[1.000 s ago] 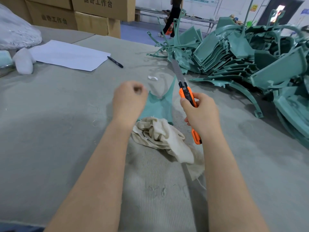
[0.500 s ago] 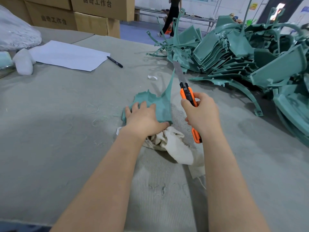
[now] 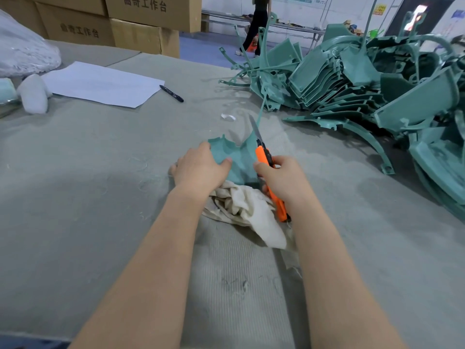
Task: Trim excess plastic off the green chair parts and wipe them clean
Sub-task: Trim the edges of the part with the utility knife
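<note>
I am pressing my left hand point(image 3: 201, 170) down on the flat teal-green plastic chair part point(image 3: 239, 157). Its fingers are spread and nearly straight, with the thumb lying on the part's face and the fingertips reaching its far-left edge. The part is lying flat on the grey felt-covered table point(image 3: 75, 197), between my two thumbs, and a thin green stem is running away from it beyond the blade. My right hand point(image 3: 281, 180) is curling tightly round the orange-handled utility knife point(image 3: 261, 154). The handle's tail is sticking out below the fist, and the bare steel blade is pointing away past my knuckles, along the part's right edge. I cannot tell whether the blade is touching the plastic. A crumpled cream cloth point(image 3: 246, 210) is sitting just under both palms, against the part's near edge. Well beyond the right fingers, a heap of green plastic chair parts point(image 3: 352, 79) is lying. Far past the left fingertips, a white sheet of paper point(image 3: 100, 84) and a black pen point(image 3: 171, 93) are resting.
</note>
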{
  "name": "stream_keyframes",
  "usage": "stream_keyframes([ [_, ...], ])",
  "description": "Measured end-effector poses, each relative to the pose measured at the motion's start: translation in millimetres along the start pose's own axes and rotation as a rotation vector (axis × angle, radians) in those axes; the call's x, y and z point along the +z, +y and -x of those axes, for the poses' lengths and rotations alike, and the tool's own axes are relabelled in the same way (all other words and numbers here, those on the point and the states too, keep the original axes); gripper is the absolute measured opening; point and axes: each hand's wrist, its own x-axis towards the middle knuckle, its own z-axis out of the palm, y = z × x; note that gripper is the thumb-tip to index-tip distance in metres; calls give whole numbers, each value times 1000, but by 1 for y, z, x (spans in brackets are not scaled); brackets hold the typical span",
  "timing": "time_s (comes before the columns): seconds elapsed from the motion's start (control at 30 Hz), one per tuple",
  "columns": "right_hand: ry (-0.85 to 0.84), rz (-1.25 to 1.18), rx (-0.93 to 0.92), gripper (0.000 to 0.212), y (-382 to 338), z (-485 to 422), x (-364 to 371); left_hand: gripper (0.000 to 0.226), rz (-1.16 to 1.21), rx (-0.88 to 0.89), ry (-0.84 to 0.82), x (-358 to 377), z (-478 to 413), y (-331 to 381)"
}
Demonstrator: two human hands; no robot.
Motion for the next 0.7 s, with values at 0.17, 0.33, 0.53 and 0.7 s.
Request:
stream_keyframes([
  [0.17, 16, -124, 52, 10, 5, -5, 2, 53, 111, 39, 123, -2, -2, 1],
  [0.33, 26, -153, 84, 14, 7, -8, 2, 36, 430, 78, 243, -5, -4, 2],
  [0.53, 88, -322, 41, 35, 2, -5, -5, 10, 1018, -22, 223, -15, -6, 6],
  [0.7, 120, -402, -42, 37, -7, -1, -4, 5, 1428, -171, 142, -18, -8, 6],
])
